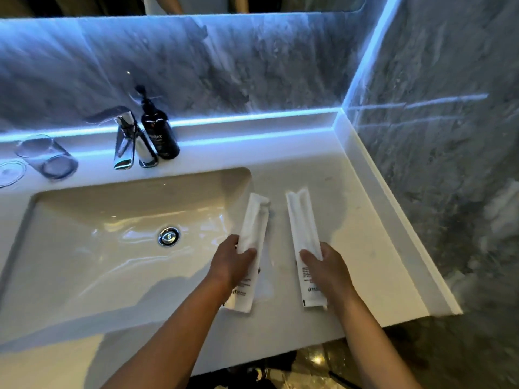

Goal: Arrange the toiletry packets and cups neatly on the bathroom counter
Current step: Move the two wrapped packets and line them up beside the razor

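Observation:
Two long white toiletry packets lie on the white counter [351, 220] to the right of the sink. My left hand [231, 261] grips the left packet [254, 228] near its middle, thumb on top. My right hand [325, 265] holds the right packet [302, 220] around its lower half, fingers curled over its edge. Both packets point away from me, roughly parallel. A clear glass cup [46, 157] stands at the far left behind the sink, with what looks like a second clear cup or lid [11, 172] beside it, cut off by the frame's left edge.
The sink basin [84, 248] with a chrome drain [169, 236] fills the left. A chrome faucet [126, 141] and a dark pump bottle [158, 130] stand behind it. Marble walls close the back and right; the counter's raised edge [393, 220] runs along the right.

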